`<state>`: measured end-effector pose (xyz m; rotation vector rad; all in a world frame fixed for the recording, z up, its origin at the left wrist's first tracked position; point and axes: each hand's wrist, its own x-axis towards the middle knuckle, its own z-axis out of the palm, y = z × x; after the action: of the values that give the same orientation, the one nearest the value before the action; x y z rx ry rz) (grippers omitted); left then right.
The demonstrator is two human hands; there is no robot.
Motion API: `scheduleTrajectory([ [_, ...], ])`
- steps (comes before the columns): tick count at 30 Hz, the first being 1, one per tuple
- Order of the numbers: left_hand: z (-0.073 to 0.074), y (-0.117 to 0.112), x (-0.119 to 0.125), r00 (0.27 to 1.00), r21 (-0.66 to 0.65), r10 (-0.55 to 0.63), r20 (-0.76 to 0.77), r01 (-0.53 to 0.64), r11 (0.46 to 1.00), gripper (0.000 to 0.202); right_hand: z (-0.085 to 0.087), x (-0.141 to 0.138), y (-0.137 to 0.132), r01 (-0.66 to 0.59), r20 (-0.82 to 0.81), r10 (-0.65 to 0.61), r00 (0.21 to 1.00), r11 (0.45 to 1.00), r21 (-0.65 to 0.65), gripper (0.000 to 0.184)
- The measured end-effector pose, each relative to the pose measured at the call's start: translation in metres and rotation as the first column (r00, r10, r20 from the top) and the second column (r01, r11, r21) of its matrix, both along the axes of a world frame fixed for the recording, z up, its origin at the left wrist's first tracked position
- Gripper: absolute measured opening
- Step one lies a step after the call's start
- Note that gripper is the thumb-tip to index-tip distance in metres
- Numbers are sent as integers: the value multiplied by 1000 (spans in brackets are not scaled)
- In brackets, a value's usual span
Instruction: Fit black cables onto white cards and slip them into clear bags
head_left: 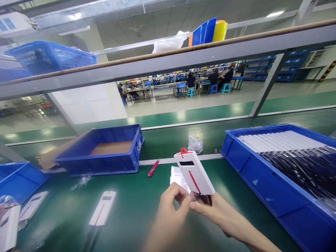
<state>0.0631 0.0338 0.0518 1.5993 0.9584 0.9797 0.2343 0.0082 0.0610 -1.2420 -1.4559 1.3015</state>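
Observation:
A flat white device (198,175) with a dark window, a red stripe and a red loop at its top stands tilted above the green bench. My right hand (214,206) is closed around its lower end, where something dark and glossy shows. Close beside it, my left hand (172,204) has thumb and forefinger pinched together near the device's base. What those fingers hold is hidden. Behind the left hand is a shiny white sheet or bag (178,176). A similar white device (103,208) with dark cords lies to the left on the bench.
A blue bin (262,189) at right holds rows of white devices and dark cords. Another blue bin (99,164) stands back left, near a red cutter knife (153,168). Crumpled clear plastic (195,144) lies behind. More white devices (33,206) lie far left. A shelf (168,59) crosses above.

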Motion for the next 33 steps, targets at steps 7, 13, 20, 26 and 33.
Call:
scheduleTrajectory([
  [7,5,-7,-9,986,97,64,-153,-50,994,19,-12,19,10,163,193,-162,968,987,9,27],
  [13,-9,-11,10,966,178,12,-260,36,983,14,-12,7,9,48,130,-46,990,999,-9,22],
  [20,-21,-8,4,990,356,36,-139,16,934,13,-7,4,11,-84,22,84,996,996,-6,37],
  [26,-22,14,-14,997,5,-39,-60,39,999,28,-5,7,4,-124,33,126,992,991,-59,30],
  [33,-36,14,-8,986,-250,-164,16,163,954,30,-4,14,10,69,115,-65,991,997,-27,20],
])
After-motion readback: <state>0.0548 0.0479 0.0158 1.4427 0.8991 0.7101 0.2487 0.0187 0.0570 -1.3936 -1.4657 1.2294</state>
